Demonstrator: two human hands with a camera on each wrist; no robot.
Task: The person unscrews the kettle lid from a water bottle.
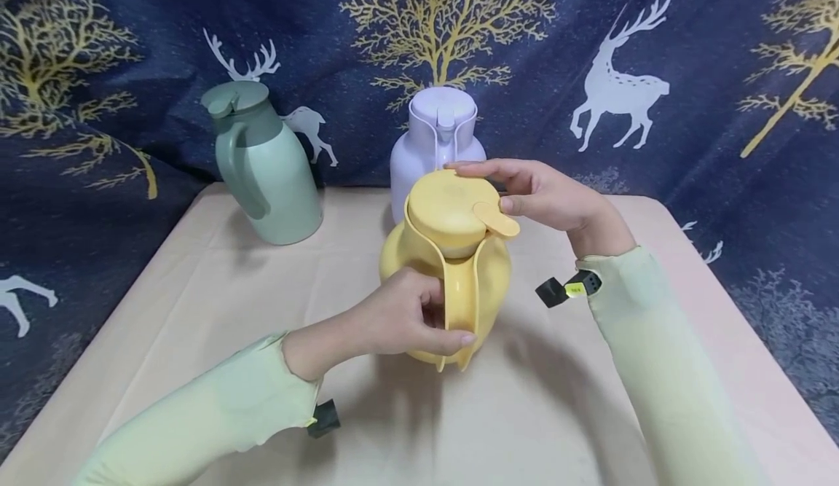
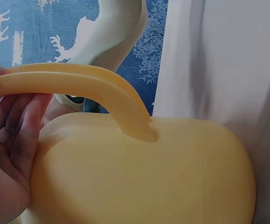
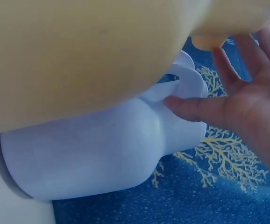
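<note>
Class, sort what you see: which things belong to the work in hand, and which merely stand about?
In the work:
yellow jug
left hand, gripping its handle
right hand, at its lid

Merely around:
green jug
lilac jug
patterned backdrop

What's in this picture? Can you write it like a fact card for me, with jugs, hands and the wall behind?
Yellow jug: in front, lid on
Purple jug: behind the yellow one, partly hidden
Green jug: back left of the table
Left hand: grips the yellow jug's handle
Right hand: fingers at the lid's edge, thumb by its tab
Backdrop: dark blue cloth, white deer, gold trees
</note>
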